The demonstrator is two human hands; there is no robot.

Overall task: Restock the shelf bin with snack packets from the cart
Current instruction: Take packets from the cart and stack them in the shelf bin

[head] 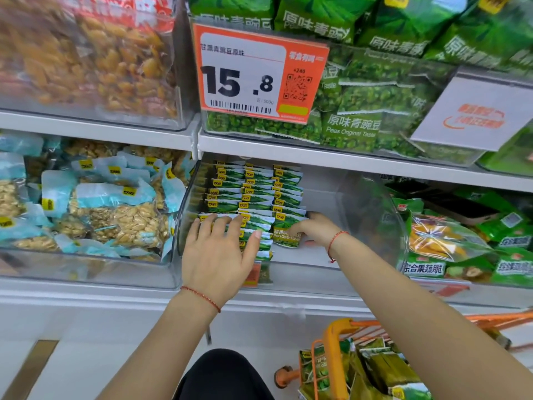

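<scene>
Fingers point(227, 226) of the left hand point(215, 255) lay spread, steadying packet rows point(253, 194) at the bin point(375, 215) front; the right hand point(313, 230) apparently pinched one packet point(287, 233), aligning it.

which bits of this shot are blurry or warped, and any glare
Head view: the orange snack bin top left is smeared by motion blur; shelf edges bow from wide-angle distortion; the clear bin shows soft reflections; the price tag and both hands stay fairly sharp.
</scene>
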